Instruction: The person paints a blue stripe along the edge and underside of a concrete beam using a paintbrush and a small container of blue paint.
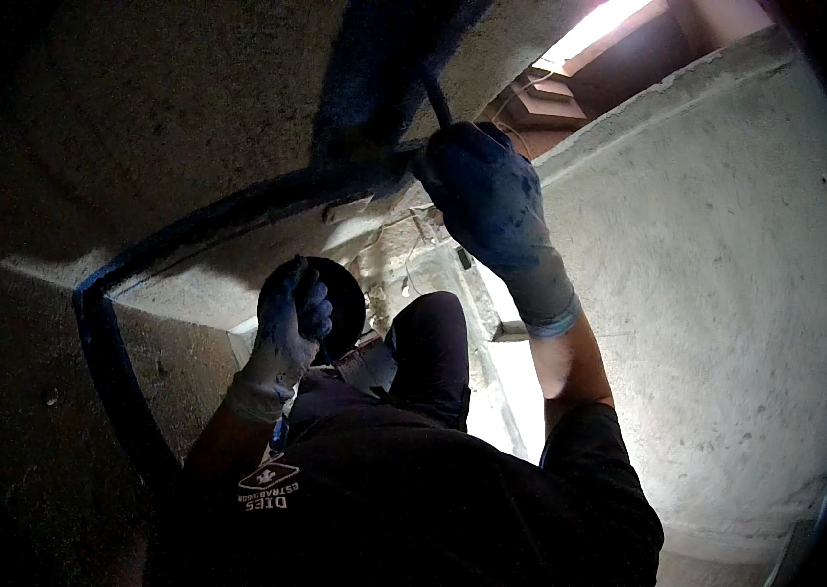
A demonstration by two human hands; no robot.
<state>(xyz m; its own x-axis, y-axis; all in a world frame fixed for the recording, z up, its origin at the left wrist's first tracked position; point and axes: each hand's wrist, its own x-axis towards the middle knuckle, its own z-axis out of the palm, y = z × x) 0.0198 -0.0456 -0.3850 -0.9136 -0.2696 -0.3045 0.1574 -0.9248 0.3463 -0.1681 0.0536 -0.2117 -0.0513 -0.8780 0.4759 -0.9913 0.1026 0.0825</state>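
Note:
My right hand (pixel 485 196), in a blue-stained work glove, is raised and closed around a slim dark-handled tool (pixel 436 98). That looks like a paintbrush, its far end lost in the dark blue band (pixel 360 78) on the concrete overhead. Lower and to the left, my left hand (pixel 293 318), also gloved and stained blue, grips the rim of a dark round paint pot (pixel 343 311). The pot's inside is too dark to make out. Another dark blue band (pixel 237 217) curves along the edge where the concrete surfaces meet, then turns down on the left.
A pale concrete wall (pixel 707 293) rises close on my right. Brownish stepped blocks (pixel 549 103) and a bright opening (pixel 599 29) lie at the upper right. Thin wires (pixel 412 259) hang behind my hands. My bent knee (pixel 433 342) is below them.

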